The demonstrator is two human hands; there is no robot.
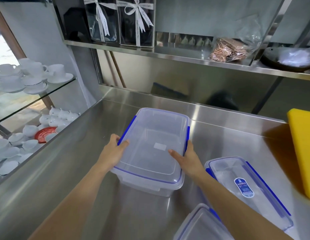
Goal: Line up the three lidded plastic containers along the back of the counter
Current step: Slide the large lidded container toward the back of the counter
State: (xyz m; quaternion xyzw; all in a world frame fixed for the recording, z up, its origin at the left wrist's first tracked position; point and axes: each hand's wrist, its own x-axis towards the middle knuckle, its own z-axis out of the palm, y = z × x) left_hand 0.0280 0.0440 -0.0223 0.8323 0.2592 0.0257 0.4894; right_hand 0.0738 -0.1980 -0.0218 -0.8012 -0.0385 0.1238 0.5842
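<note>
Head view: both hands, left hand (pixel 114 149) and right hand (pixel 187 157), grip the big box (pixel 150 149), mid-tabletop (pixel 237 135), maybe lifted. Two smaller boxes (pixel 247 187) (pixel 201 224) wait nearer than it. None lined up yet.

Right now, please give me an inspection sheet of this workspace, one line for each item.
Surface: steel counter, bare along the back.
Job's things: large container mid-counter, lid on; labelled container and third container nearer the front.
Clutter: yellow board at the right edge.
Grippers: left hand and right hand grip the large container's sides.
Cables: nothing seen.
Surroundings: white cups on a glass shelf, gift boxes above.
</note>
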